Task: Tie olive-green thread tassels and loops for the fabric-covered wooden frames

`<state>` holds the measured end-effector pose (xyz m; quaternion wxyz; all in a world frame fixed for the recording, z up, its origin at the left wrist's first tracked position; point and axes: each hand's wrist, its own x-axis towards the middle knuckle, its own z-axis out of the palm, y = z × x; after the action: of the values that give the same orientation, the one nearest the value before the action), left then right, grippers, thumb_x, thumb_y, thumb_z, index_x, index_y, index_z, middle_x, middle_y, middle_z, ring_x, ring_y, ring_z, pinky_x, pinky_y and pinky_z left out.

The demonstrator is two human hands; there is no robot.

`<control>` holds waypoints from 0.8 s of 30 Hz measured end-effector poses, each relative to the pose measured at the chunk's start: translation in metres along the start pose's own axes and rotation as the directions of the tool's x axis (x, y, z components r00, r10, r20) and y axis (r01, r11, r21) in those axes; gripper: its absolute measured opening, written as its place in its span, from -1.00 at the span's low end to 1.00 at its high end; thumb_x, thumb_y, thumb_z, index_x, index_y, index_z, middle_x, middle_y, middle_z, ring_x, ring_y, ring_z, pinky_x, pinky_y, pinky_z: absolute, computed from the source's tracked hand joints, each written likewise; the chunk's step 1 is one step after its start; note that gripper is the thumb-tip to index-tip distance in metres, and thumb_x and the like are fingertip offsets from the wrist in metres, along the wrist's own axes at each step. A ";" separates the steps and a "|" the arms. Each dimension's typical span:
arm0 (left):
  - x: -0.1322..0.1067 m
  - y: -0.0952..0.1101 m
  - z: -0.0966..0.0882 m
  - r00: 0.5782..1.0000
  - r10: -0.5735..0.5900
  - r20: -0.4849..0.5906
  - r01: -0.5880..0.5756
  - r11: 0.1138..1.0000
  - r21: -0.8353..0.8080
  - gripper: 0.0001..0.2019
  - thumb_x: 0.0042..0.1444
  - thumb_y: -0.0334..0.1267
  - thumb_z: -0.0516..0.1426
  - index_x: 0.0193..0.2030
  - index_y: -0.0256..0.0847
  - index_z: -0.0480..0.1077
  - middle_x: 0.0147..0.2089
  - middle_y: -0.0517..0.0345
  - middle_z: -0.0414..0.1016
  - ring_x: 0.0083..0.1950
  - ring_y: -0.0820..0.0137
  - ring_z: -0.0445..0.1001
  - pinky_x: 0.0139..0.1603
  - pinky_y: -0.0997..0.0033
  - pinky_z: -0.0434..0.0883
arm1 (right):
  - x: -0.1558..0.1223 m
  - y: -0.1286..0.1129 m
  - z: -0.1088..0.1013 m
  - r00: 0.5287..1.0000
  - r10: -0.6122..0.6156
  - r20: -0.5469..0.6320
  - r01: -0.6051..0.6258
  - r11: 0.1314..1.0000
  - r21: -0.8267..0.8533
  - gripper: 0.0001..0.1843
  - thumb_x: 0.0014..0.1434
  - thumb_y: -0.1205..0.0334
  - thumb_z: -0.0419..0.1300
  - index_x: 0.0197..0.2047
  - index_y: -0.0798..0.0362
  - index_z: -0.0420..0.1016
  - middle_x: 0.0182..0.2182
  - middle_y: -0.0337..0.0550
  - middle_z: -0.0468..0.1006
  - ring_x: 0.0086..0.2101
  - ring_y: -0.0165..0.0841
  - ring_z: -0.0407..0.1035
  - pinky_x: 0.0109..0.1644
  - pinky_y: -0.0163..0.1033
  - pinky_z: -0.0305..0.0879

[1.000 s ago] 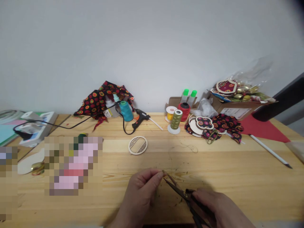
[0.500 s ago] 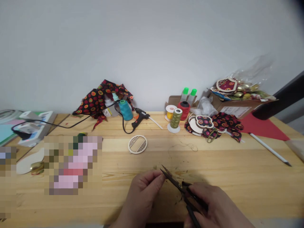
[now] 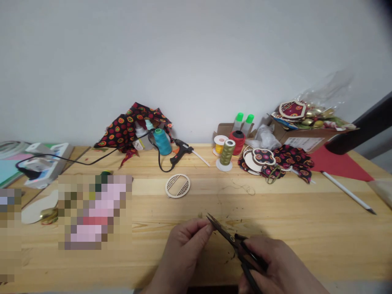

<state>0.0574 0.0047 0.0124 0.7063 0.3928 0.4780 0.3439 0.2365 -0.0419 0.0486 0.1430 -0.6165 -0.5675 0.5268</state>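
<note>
My right hand (image 3: 272, 261) is closed round the black handles of a pair of scissors (image 3: 231, 239). The blades point up and left and look nearly closed, their tips beside my left fingertips. My left hand (image 3: 188, 249) is closed in a pinch of thumb and forefinger; whatever is between them is too small to make out. Small dark scraps (image 3: 229, 257) lie on the wood under and around the blades. Beyond my left hand rests an oval wooden lattice frame (image 3: 178, 186), and a thin loose thread (image 3: 245, 188) lies to its right.
At the back stand a teal thread cone (image 3: 163, 142), a glue gun (image 3: 181, 152) and an olive thread spool (image 3: 227, 154). Patterned fabric (image 3: 122, 130) is heaped at back left. A filled cardboard box (image 3: 306, 139) stands at right, near a white pencil (image 3: 346, 192).
The scissor blades have drawn slightly closer together. My left hand stays almost still, and the things on the table have not moved.
</note>
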 end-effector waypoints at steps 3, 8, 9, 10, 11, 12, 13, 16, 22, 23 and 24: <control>0.000 -0.001 -0.001 1.000 0.007 -0.028 -0.006 0.999 0.031 -0.81 -0.02 -0.13 0.24 -0.43 -0.20 0.60 -0.67 0.25 0.31 -0.51 0.45 0.27 -0.53 0.58 0.17 | 0.001 0.006 0.004 0.998 -0.021 -0.058 0.020 0.999 -0.030 -0.79 -0.12 0.50 0.04 -0.52 0.06 0.45 -0.56 -0.31 0.58 -0.49 -0.42 0.45 -0.47 -0.42 0.19; -0.002 -0.001 -0.001 0.999 0.011 -0.045 -0.008 0.998 0.066 -0.79 -0.01 -0.12 0.23 -0.43 -0.22 0.59 -0.66 0.28 0.30 -0.61 0.55 0.10 -0.60 0.59 0.06 | 0.002 0.010 0.008 0.993 -0.031 -0.110 0.025 0.998 -0.061 -0.82 -0.11 0.48 0.08 -0.54 0.07 0.46 -0.58 -0.30 0.55 -0.49 -0.40 0.42 -0.46 -0.40 0.17; -0.002 -0.001 -0.001 0.999 0.006 -0.042 -0.003 0.998 0.066 -0.79 -0.01 -0.12 0.23 -0.43 -0.22 0.59 -0.65 0.27 0.33 -0.61 0.55 0.11 -0.60 0.59 0.06 | 0.003 0.009 0.008 0.994 -0.032 -0.107 0.026 0.998 -0.061 -0.82 -0.11 0.48 0.09 -0.54 0.07 0.47 -0.57 -0.29 0.56 -0.49 -0.40 0.42 -0.45 -0.40 0.17; -0.001 -0.001 -0.001 0.999 0.001 -0.040 0.002 0.998 0.062 -0.79 -0.01 -0.11 0.23 -0.43 -0.22 0.59 -0.63 0.26 0.35 -0.60 0.55 0.13 -0.59 0.59 0.08 | 0.003 0.009 0.007 0.994 -0.041 -0.102 0.035 0.997 -0.064 -0.81 -0.11 0.48 0.09 -0.55 0.07 0.48 -0.56 -0.27 0.56 -0.48 -0.39 0.43 -0.44 -0.40 0.18; -0.001 -0.001 -0.002 0.999 -0.002 -0.037 0.004 0.998 0.058 -0.78 0.00 -0.11 0.23 -0.42 -0.22 0.59 -0.61 0.24 0.38 -0.59 0.54 0.16 -0.58 0.59 0.09 | 0.003 0.009 0.007 0.994 -0.052 -0.098 0.046 0.997 -0.063 -0.80 -0.11 0.49 0.08 -0.55 0.08 0.49 -0.55 -0.27 0.57 -0.47 -0.39 0.43 -0.44 -0.40 0.18; 0.000 -0.002 -0.002 0.999 -0.004 -0.037 0.006 0.998 0.056 -0.77 0.00 -0.10 0.23 -0.41 -0.23 0.59 -0.60 0.23 0.40 -0.59 0.54 0.17 -0.58 0.59 0.10 | 0.003 0.009 0.006 0.994 -0.060 -0.089 0.056 0.997 -0.050 -0.78 -0.10 0.49 0.06 -0.55 0.08 0.49 -0.55 -0.26 0.57 -0.47 -0.39 0.44 -0.43 -0.40 0.18; 0.001 -0.004 -0.003 0.999 -0.004 -0.043 0.007 0.998 0.057 -0.76 0.00 -0.09 0.23 -0.40 -0.23 0.59 -0.60 0.22 0.40 -0.59 0.54 0.17 -0.59 0.59 0.09 | 0.003 0.009 0.006 0.995 -0.062 -0.084 0.060 0.998 -0.027 -0.78 -0.09 0.49 0.05 -0.55 0.08 0.49 -0.56 -0.27 0.57 -0.48 -0.40 0.43 -0.44 -0.41 0.17; 0.004 -0.007 -0.006 0.996 0.011 -0.091 -0.009 1.000 0.029 -0.74 -0.01 -0.07 0.24 -0.40 -0.25 0.58 -0.62 0.23 0.39 -0.60 0.54 0.20 -0.59 0.59 0.13 | 0.003 0.012 0.008 0.998 -0.051 -0.024 0.053 0.995 0.080 -0.85 -0.05 0.44 0.06 -0.51 0.08 0.43 -0.58 -0.29 0.55 -0.53 -0.44 0.39 -0.52 -0.44 0.11; 0.009 -0.002 -0.012 0.961 0.048 -0.271 -0.092 0.984 -0.153 -0.79 -0.04 -0.13 0.28 -0.34 -0.24 0.55 -0.57 0.29 0.38 -0.52 0.55 0.29 -0.50 0.64 0.24 | 0.011 0.017 0.013 0.992 -0.083 0.095 0.084 0.996 -0.008 -0.94 -0.10 0.33 0.15 -0.57 0.09 0.36 -0.63 -0.33 0.39 -0.58 -0.51 0.18 -0.56 -0.43 -0.03; 0.009 0.000 -0.013 0.950 0.054 -0.307 -0.108 0.981 -0.160 -0.79 -0.04 -0.13 0.28 -0.33 -0.24 0.55 -0.61 0.34 0.31 -0.58 0.60 0.21 -0.57 0.67 0.17 | 0.012 0.016 0.014 0.989 -0.116 0.093 0.119 0.992 -0.036 -0.91 -0.10 0.31 0.16 -0.58 0.09 0.35 -0.63 -0.35 0.33 -0.58 -0.52 0.12 -0.55 -0.43 -0.05; 0.010 0.002 -0.014 0.943 0.062 -0.328 -0.122 0.979 -0.164 -0.78 -0.04 -0.13 0.28 -0.33 -0.24 0.55 -0.65 0.38 0.23 -0.61 0.63 0.13 -0.62 0.68 0.10 | 0.013 0.016 0.015 0.985 -0.150 0.087 0.155 0.987 -0.051 -0.89 -0.09 0.28 0.16 -0.59 0.09 0.34 -0.63 -0.35 0.28 -0.57 -0.52 0.08 -0.54 -0.42 -0.06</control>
<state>0.0473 0.0167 0.0069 0.6350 0.2873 0.5344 0.4782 0.2306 -0.0421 0.0237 0.1415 -0.5528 -0.6333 0.5228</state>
